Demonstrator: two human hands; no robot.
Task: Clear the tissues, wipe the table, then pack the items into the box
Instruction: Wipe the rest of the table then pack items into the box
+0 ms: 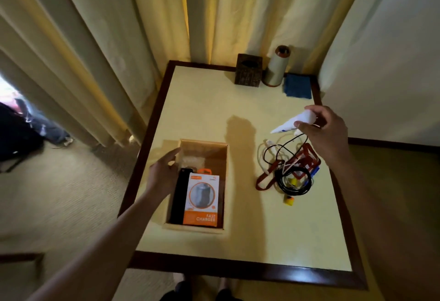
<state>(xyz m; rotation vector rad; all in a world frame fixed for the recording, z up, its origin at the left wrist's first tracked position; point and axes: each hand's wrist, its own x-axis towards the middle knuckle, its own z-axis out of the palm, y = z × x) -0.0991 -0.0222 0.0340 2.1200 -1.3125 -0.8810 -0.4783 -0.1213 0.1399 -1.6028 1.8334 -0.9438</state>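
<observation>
Over the table (238, 241), right hand (326, 134) pinches a white tube (295, 122); open left hand (162, 177) touches the box (202, 229).

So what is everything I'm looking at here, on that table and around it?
Cream table with dark wooden rim: one, centre.
Open wooden box: one, left side of table.
Orange-and-white fast charger pack: one, in box.
Black flat item: one, in box, beside pack.
Tangle of black, white and red cables: one heap, right.
Small yellow piece: one, near heap.
Dark square tissue holder: one, far edge.
Pale cylinder with brown top: one, beside it.
Blue cloth: one, far right corner.
White tube: one, in right hand.
Left hand: at box wall.
Right hand: above cables.
</observation>
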